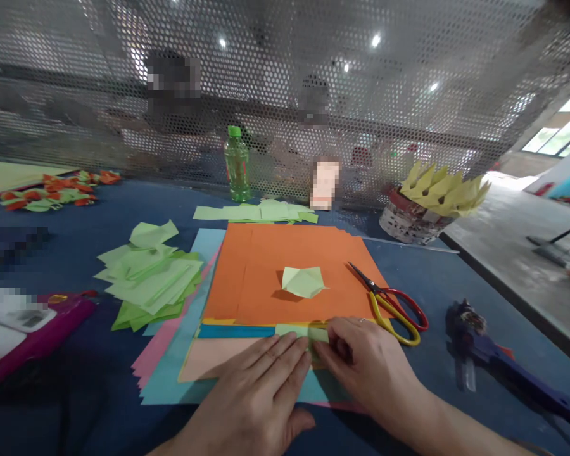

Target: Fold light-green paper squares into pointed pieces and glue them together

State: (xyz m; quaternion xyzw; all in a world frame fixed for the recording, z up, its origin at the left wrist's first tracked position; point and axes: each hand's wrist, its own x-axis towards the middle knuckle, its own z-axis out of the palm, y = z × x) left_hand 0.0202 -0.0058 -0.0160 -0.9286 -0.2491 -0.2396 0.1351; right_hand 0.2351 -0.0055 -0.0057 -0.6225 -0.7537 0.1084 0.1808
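The pale green slip (308,330) lies on stacked sheets (261,272) toward the near edge of the desk (456,282); it should be light, thin and easily creased, best taken by its edges. The left grip (261,380) presses it flat, open; the right grip (368,358), nearly closed, seems to pinch its right end.

Left hand (262,386) flat, palm down, fingers straight and together, thumb splayed inward. Right hand (368,351) curled, thumb and forefinger tips close together, almost at left fingertips. Right forearm (456,423) bare, angled in from lower right.
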